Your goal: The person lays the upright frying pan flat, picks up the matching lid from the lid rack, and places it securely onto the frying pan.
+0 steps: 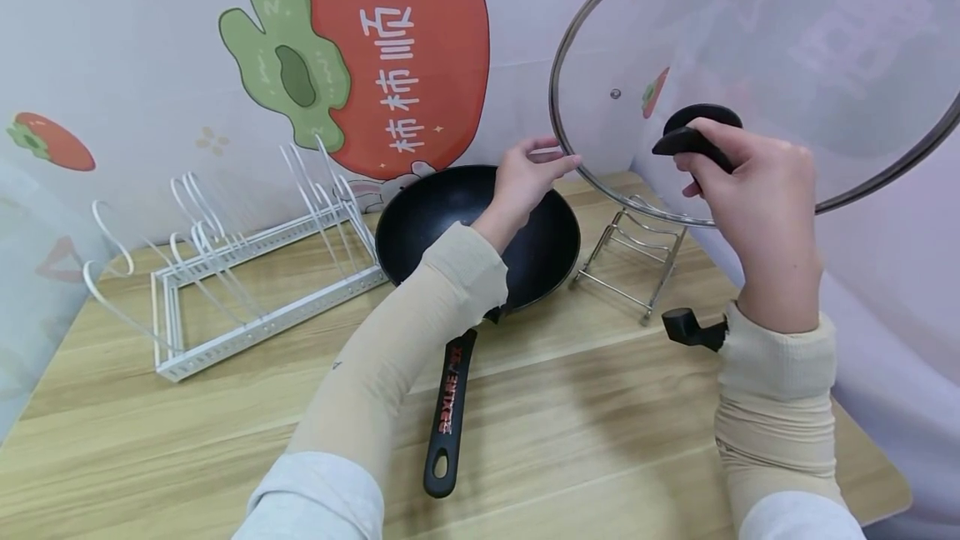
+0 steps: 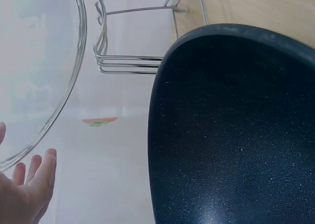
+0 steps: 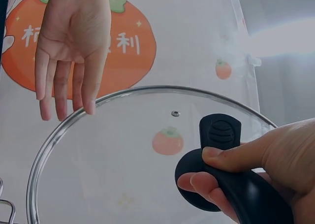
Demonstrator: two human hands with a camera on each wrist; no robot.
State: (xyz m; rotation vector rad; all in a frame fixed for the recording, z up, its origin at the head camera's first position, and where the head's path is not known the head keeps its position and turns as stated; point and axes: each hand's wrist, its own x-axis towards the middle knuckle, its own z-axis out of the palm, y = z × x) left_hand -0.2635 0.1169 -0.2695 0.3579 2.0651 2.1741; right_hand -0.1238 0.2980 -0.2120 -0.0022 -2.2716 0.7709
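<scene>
My right hand (image 1: 765, 198) grips the black handle (image 3: 221, 130) of a large glass pot lid (image 1: 622, 140), thumb on one side and fingers curled round the other. The lid has a steel rim and a small vent, and stands nearly upright in the air at the right. My left hand (image 1: 521, 186) is at the lid's left rim, fingers mostly straight; its thumb appears to touch the rim in the right wrist view. Below my left forearm lies a black wok (image 1: 442, 207), its long handle (image 1: 450, 415) pointing toward me. My forearm hides part of the wok.
A small metal wire rack (image 1: 637, 248) stands right of the wok, beneath the lid. To the left is a white rack (image 1: 270, 323) with curved upright wires. All stand on a wooden table (image 1: 570, 457), with a printed wall covering (image 1: 150, 40) behind.
</scene>
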